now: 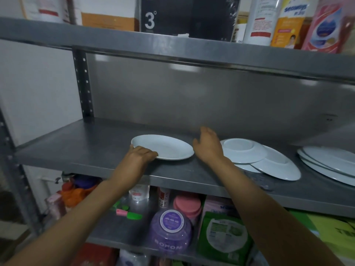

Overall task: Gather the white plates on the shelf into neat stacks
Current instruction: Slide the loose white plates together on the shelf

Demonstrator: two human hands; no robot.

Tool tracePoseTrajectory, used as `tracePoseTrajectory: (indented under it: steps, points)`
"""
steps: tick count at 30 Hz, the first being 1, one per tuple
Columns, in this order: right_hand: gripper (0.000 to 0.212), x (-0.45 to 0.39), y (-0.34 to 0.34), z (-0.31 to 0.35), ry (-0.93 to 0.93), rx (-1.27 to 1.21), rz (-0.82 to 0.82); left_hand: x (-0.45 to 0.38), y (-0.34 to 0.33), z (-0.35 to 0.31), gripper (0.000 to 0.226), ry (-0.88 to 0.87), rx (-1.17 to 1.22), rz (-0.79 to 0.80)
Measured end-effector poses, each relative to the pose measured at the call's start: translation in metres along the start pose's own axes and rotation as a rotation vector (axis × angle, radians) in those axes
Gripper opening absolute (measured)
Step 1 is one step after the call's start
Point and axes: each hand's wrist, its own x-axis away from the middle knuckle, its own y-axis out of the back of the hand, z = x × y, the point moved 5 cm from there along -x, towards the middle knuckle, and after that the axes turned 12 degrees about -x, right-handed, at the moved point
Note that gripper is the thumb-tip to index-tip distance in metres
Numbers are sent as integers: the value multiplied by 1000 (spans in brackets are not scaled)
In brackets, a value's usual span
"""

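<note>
A person stands at a grey metal shelf point(99, 146) with both bare arms reaching in over its front edge. The left hand point(137, 156) holds the near left rim of a single white plate point(163, 147), fingers curled over the edge so the grip is clamped on it; the plate lies flat on the shelf surface, a little left of centre. The right hand point(208, 146) hovers just right of that plate, its fingers loose and apart, holding nothing, with the thumb pointing toward the plate's right rim but not clearly touching it.

Just beside the right wrist, to the right, sits an untidy pile of white plates point(269, 160): an upper one with a deep well lies askew over at least two others that fan out toward the front and right. Further right, at the edge of view, a second pair of large white plates point(330, 164) lies overlapped, cut off by the frame.

On the shelf above stand a dark box with a large "3" point(184, 16) and several bottles point(292, 20). Below, the lower shelf carries a purple tub point(171, 231), a pink-lidded jar point(187, 206) and a green packet point(224, 235).
</note>
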Motion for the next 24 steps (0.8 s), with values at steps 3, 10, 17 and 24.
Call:
tracePoseTrajectory:
  steps: [3,10,17,24]
  points:
    - [27,3,-2,-1,3,7,22,3,-6,3,22,14,13,76]
    - [40,6,6,-15,-20,26,37,7,-19,29,27,113,20,227]
    - [44,6,0,-17,-39,27,55,1,-35,73,9,290,-89,345]
    - [50,6,-23,-6,15,32,102,1,-35,85,20,420,-198,356]
